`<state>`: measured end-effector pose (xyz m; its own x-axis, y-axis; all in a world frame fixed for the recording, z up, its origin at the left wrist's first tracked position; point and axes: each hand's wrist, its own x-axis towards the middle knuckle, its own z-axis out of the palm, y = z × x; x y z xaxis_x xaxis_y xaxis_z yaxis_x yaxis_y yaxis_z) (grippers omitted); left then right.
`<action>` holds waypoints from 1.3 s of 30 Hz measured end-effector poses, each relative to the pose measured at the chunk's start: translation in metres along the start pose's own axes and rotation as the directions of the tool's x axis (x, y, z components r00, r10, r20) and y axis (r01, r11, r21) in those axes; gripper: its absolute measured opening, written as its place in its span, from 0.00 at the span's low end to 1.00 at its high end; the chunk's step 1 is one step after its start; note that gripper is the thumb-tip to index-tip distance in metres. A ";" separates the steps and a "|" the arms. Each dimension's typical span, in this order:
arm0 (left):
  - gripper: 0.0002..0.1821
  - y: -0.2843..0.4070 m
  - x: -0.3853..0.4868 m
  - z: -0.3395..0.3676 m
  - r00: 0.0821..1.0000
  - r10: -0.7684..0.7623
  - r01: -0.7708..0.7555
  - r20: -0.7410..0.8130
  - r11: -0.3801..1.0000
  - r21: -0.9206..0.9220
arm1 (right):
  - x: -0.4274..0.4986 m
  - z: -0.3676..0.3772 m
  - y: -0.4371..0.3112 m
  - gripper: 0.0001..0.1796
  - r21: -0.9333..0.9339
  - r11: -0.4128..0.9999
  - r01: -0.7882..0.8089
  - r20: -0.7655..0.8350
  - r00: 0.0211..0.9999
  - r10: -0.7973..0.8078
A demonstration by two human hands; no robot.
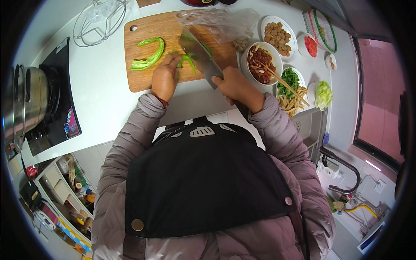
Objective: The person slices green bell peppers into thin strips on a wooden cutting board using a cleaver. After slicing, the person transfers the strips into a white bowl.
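Observation:
My right hand point(239, 85) grips the handle of a broad-bladed cleaver point(202, 58), its blade slanting over a wooden cutting board point(143, 29). Just left of the blade, my left hand point(165, 76) has its fingertips on a strip of green pepper point(188, 61) lying on the board. Farther left on the board rests a curved, opened piece of green pepper point(152, 57), not touched by either hand. Small green bits lie near my left fingertips, and some green pepper shows partly hidden behind the blade.
A clear plastic bag point(224, 24) overlaps the board's far right. To the right stand a bowl of dark red marinated food point(260, 63) with chopsticks point(286, 84), a plate of browned pieces point(278, 39), and a plate of greens point(289, 79). An induction cooker point(61, 97) is left; a sink point(305, 126) lies right.

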<state>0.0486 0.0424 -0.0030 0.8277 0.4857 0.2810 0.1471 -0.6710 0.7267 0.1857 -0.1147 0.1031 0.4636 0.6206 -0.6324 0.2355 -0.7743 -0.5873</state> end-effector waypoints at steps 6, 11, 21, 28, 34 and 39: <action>0.19 -0.002 0.000 0.001 1.000 0.001 -0.001 0.018 1.000 0.000 | 0.010 0.014 0.000 0.23 0.089 0.995 -0.037 0.009 0.999 0.036; 0.18 -0.004 0.000 0.001 1.000 0.008 -0.008 -0.017 1.000 -0.002 | 0.025 0.038 0.011 0.21 0.103 0.995 -0.006 -0.100 0.995 0.017; 0.18 -0.006 0.004 0.003 0.970 0.239 -0.242 0.040 0.967 0.076 | 0.025 0.010 0.047 0.20 -0.350 0.895 0.277 -0.229 0.901 -0.369; 0.17 -0.002 -0.006 0.014 0.984 0.161 -0.149 -0.072 0.978 0.150 | 0.020 0.005 0.055 0.25 -0.354 0.873 0.336 -0.183 0.890 -0.417; 0.14 -0.001 -0.005 0.013 0.974 0.211 -0.199 -0.080 0.970 0.140 | 0.019 -0.016 0.045 0.24 -0.332 0.871 0.362 -0.022 0.920 -0.391; 0.13 -0.001 -0.009 0.018 0.971 0.225 -0.209 -0.080 0.964 0.167 | 0.016 -0.032 0.028 0.23 -0.342 0.905 0.253 0.117 0.967 -0.226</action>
<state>0.0508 0.0291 -0.0171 0.7934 0.3660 0.4863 0.0590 -0.8415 0.5370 0.2272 -0.1310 0.0927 0.2956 0.7895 -0.5379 0.6223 -0.5864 -0.5186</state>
